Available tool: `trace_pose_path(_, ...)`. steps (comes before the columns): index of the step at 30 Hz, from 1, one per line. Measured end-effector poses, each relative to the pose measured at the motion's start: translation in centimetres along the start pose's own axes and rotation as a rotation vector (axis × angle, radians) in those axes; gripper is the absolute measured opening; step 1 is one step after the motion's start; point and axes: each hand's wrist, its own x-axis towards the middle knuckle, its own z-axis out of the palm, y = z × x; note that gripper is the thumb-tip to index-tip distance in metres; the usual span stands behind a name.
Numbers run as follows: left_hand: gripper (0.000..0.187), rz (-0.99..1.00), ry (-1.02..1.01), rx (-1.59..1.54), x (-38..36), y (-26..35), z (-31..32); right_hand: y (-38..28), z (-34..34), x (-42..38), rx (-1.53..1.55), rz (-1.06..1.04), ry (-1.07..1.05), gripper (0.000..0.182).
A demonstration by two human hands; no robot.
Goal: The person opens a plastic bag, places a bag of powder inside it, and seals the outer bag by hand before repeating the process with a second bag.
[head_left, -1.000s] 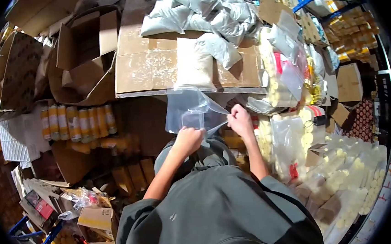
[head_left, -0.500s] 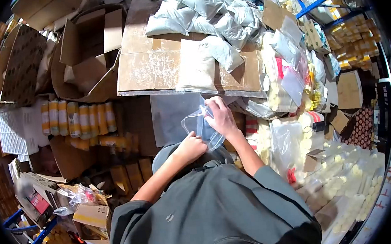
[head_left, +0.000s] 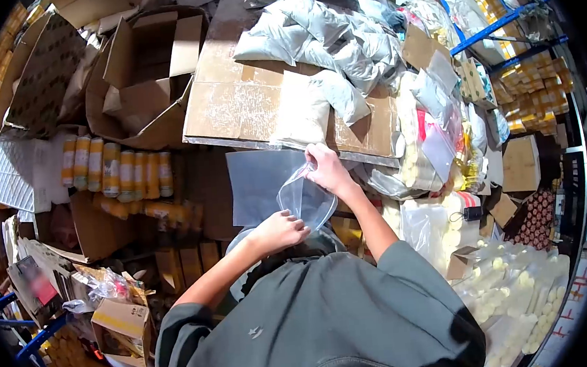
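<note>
Between my hands hangs a clear plastic bag [head_left: 259, 186], its mouth spread into a rounded opening toward me. The fingers of my right hand [head_left: 325, 169] pinch the upper right edge of that mouth, just in front of the table edge. Lower down, my left hand [head_left: 281, 232] is closed on the near edge of the bag. A filled white bag [head_left: 300, 110] lies on the cardboard [head_left: 225, 106] just beyond my right hand. Another filled pouch [head_left: 343, 98] leans against its right side.
Several filled white pouches [head_left: 326, 29] are heaped at the back of the cardboard. On the left stand an open carton [head_left: 146, 102] and a row of orange-labelled cans [head_left: 112, 170]. At the right lie bags of pale round pieces [head_left: 522, 283], below a blue shelf frame [head_left: 501, 22].
The bag's mouth is spread wider and more of its flat body shows to the left. My left hand has shifted slightly left and down. The whole view has tilted a little.
</note>
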Motion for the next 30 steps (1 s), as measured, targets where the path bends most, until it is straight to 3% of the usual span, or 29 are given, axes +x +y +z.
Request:
trace_pose_path(4, 0.014, -0.053, -0.028, -0.092, -1.1, -0.4, -0.6, -1.2, -0.5, 0.7, 0.11, 0.194, -0.132, 0.034)
trace_pose_path(10, 0.011, -0.162, -0.087, -0.442, -1.2, -0.9, -3.0, -0.7, -0.4, 0.6, 0.081, 0.199, -0.138, 0.038)
trace_pose_path(12, 0.011, -0.165, -0.114, -0.431, -1.1, -1.4, -2.6, -0.5, -0.7, 0.6, 0.224, 0.234, -0.236, 0.039)
trace_pose_path(14, 0.01, -0.17, -0.193, -0.37, -0.7, -1.9, -3.1, -1.3, -2.3, 1.0, 0.339, 0.464, -0.479, 0.037)
trace_pose_path(18, 0.011, -0.172, -0.287, -0.509, 0.1, -2.3, -2.6, 0.4, -3.3, 0.4, 0.619, 0.57, -0.537, 0.028)
trace_pose_path(20, 0.016, -0.046, -0.316, -0.425, 0.7, -2.5, -2.6, 1.3, -3.9, 0.1, 0.623, 0.644, -0.59, 0.026)
trace_pose_path(26, 0.019, 0.036, -0.231, -0.323, 1.6, -1.8, -2.1, 3.6, -4.3, -1.6, 0.786, 0.794, -0.644, 0.02)
trace_pose_path(30, 0.029, 0.012, -0.275, -0.158, 2.0, -1.5, -4.3, 3.8, -5.0, -2.0, 0.547, 0.668, -0.483, 0.019)
